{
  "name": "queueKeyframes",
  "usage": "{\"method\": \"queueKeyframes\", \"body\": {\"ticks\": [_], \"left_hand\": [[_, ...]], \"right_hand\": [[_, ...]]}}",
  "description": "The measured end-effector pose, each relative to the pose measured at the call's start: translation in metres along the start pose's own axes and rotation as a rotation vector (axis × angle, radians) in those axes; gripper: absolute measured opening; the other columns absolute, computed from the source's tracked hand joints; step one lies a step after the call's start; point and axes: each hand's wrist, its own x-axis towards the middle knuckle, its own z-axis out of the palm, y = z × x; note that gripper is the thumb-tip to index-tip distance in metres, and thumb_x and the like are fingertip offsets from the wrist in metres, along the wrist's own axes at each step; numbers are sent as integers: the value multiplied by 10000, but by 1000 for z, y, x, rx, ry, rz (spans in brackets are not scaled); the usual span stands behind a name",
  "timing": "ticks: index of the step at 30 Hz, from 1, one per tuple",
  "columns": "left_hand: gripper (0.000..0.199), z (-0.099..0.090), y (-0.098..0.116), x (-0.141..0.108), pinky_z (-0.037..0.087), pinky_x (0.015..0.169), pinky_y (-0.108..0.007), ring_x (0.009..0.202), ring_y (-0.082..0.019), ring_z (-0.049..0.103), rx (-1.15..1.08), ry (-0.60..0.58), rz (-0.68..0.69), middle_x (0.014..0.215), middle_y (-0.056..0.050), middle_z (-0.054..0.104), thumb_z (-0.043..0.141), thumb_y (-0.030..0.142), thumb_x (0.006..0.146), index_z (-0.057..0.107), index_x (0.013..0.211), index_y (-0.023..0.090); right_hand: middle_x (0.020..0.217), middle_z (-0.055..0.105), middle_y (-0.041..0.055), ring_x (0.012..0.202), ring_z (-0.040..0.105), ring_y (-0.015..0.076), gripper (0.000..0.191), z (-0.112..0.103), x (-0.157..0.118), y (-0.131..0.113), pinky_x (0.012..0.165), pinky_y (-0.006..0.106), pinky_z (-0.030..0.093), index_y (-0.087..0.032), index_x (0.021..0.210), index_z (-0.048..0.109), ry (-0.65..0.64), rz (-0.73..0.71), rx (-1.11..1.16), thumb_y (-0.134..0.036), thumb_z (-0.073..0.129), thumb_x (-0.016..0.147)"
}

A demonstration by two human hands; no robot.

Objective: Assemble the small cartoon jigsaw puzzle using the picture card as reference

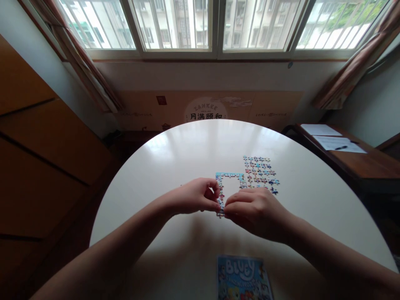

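On a white table (140, 166), two hands meet at a puzzle's edge

At the lower left of the puzzle frame (220, 193), the left hand (200, 195) and the right hand (258, 208) come close together, their fingertips touching or just above the joined pieces. The left thumb and forefinger curve towards each other, and the right fingers lie bunched; whether either hand pinches a piece, I cannot tell. The right hand covers the frame's lower right, so how far that side runs is hidden. Blue shows along the top edge, around a bare middle, but the small pictures are too fine to read.

Just beyond the right hand, loose pieces (258, 166) lie in rough rows, the nearest ones close to the frame. A blue picture sheet (243, 275) marked "BLUEY" lies nearer the person, cut off below; the smaller print is blurred, perhaps by the dim light.

The round tabletop shines pale near the windows (178, 25) and falls into shadow under the forearms. Behind it stands a tan printed panel (262, 110), its lower part hidden by the table. Curtains (353, 75) hang at both sides, with an orange-brown cupboard (40, 166) at left. At right, papers (321, 130) and a dark pen (341, 147) rest on a brown desk (375, 162), partly out of view.
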Motion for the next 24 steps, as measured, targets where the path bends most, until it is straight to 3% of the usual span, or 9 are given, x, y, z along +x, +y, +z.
{"method": "queueKeyframes", "body": {"ticks": [6, 13, 24], "left_hand": [[215, -5, 4, -4, 426, 528, -253, 580, -123, 556, 109, 14, -6, 665, 30, 628, 723, 248, 740, 530, 816, 189], [114, -7, 4, -7, 414, 628, -280, 737, -160, 592, 566, 268, 87, 838, -4, 684, 685, 271, 763, 607, 786, 190], [108, 12, 0, 0, 310, 529, -281, 651, -153, 545, 785, 254, 25, 800, -21, 676, 670, 307, 747, 626, 750, 208]], "right_hand": [[869, 774, 0, 734, 690, 130, 180, -4, -1, 1, 631, 259, 494, -220, 886, 744, -43, 10, 28, -186, 582, 957], [797, 751, 11, 702, 661, 128, 196, 7, -5, 3, 620, 258, 458, -231, 885, 758, -202, 18, -4, -213, 576, 957], [793, 731, 10, 695, 624, 131, 203, 15, -8, 5, 610, 262, 422, -249, 931, 757, -238, -2, -41, -222, 560, 968]]}}
